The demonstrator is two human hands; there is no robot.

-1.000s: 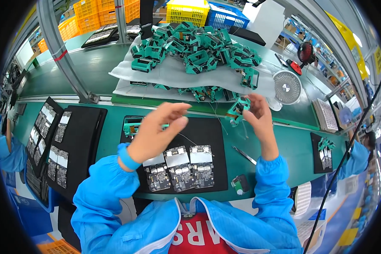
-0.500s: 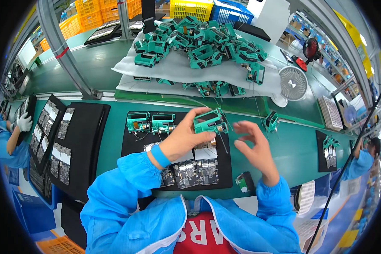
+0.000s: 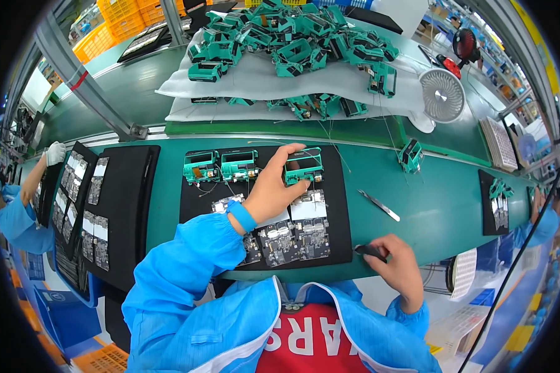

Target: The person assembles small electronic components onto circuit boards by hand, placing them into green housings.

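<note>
My left hand [image 3: 272, 194], with a blue band at its wrist, has thumb and fingers closed around a green plastic housing [image 3: 315, 163] resting on the black mat [image 3: 337, 211]. Two more such housings [image 3: 200, 165], with thin wires, stand to the left in the same row. Below them on the mat lie several dark circuit boards [image 3: 312, 239], some with white patches. At the near table edge, my right hand [image 3: 397, 264] pinches a small dark piece [image 3: 371, 251]; its exact kind does not show. Metal tweezers [image 3: 379, 206] lie on the green table, right of the mat.
A heap of green housings [image 3: 292, 46] sits on white foam sheets [image 3: 230, 93] at the back. A white fan [image 3: 442, 95] stands behind right, and one loose housing [image 3: 410, 155] lies below it. Black trays with boards [image 3: 96, 239] are at left, near a co-worker's gloved hand [image 3: 56, 153].
My left hand has lowered the green housing onto the mat. My right hand has moved down to the table edge and taken hold of a small dark piece. The tweezers now show on the table.
</note>
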